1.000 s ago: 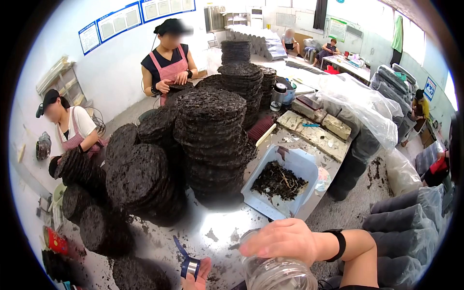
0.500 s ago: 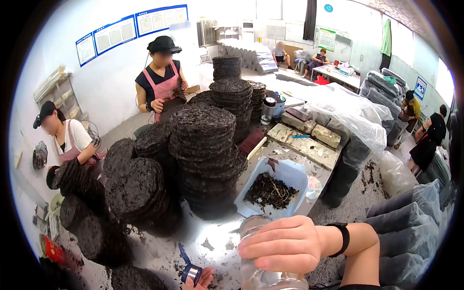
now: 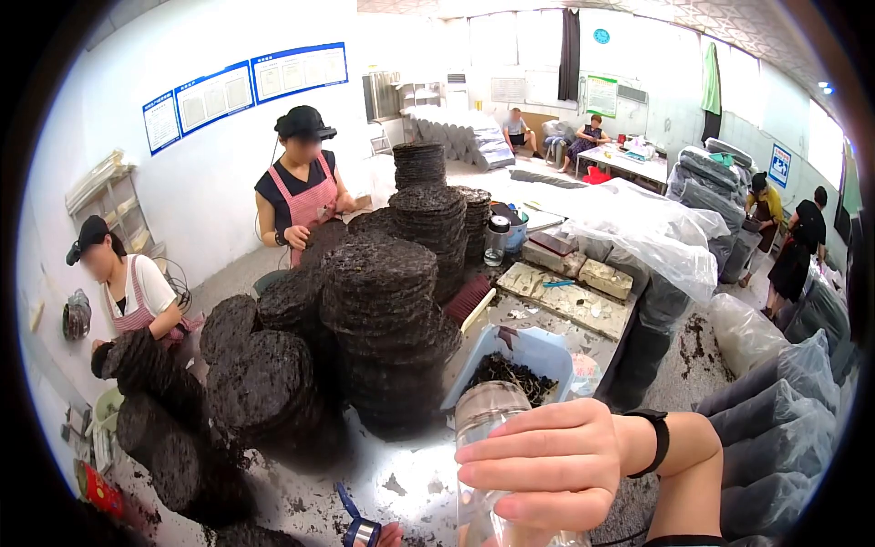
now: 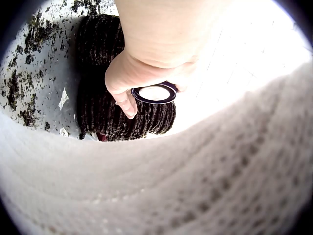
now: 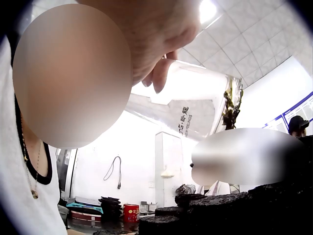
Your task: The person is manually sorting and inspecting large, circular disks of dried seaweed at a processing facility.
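My right hand [image 3: 547,460] is wrapped around a clear bottle [image 3: 493,407], whose near end is hidden by the hand and the frame's edge. In the right wrist view the bottle [image 5: 198,116] lies tilted, printed lettering on its side and dark leafy bits [image 5: 231,105] at its far end. At the head view's bottom edge, my left hand [image 3: 390,535] holds a silver-and-blue lid [image 3: 365,531] with its blue flap [image 3: 346,500] raised. The left wrist view shows that hand [image 4: 146,63] gripping the round, dark-rimmed lid [image 4: 154,92] above dark ridged stacks.
Tall stacks of dark round cakes [image 3: 378,310] fill the table's left and middle. A blue tray [image 3: 551,351] with dark scraps stands beyond the bottle, near a pale board [image 3: 565,301]. Two people in pink aprons are across the table; wrapped rolls [image 3: 766,415] lie at right.
The head view has tilted upward. The bottle now overlaps the tray's near part, and the left hand with the lid sits lower in the frame. A person in black has appeared at far right.
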Demonstrator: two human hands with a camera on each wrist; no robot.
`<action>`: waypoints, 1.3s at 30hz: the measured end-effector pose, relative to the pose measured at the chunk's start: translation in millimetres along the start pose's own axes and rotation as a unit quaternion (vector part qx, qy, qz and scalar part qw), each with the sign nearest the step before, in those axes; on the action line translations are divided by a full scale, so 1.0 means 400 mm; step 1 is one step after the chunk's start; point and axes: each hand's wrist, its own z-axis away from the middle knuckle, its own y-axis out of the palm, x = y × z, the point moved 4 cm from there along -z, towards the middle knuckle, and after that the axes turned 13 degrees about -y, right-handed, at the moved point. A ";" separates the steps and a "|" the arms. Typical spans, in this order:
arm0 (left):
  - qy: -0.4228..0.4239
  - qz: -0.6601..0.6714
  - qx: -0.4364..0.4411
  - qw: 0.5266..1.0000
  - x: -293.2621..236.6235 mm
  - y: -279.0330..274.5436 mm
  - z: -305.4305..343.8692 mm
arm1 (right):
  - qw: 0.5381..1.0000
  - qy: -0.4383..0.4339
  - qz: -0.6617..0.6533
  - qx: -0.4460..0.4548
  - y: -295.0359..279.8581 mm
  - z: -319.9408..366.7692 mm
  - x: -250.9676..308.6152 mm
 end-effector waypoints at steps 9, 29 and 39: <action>0.007 0.001 0.010 1.000 0.006 -0.016 0.001 | 0.986 -0.154 0.039 -0.040 -0.017 -0.003 -0.015; 0.007 0.006 0.004 1.000 0.011 -0.031 0.002 | 0.986 -0.145 0.065 -0.041 -0.055 -0.038 0.006; 0.007 0.011 0.018 1.000 0.014 -0.036 -0.001 | 0.984 -0.153 0.084 -0.031 -0.061 -0.045 0.008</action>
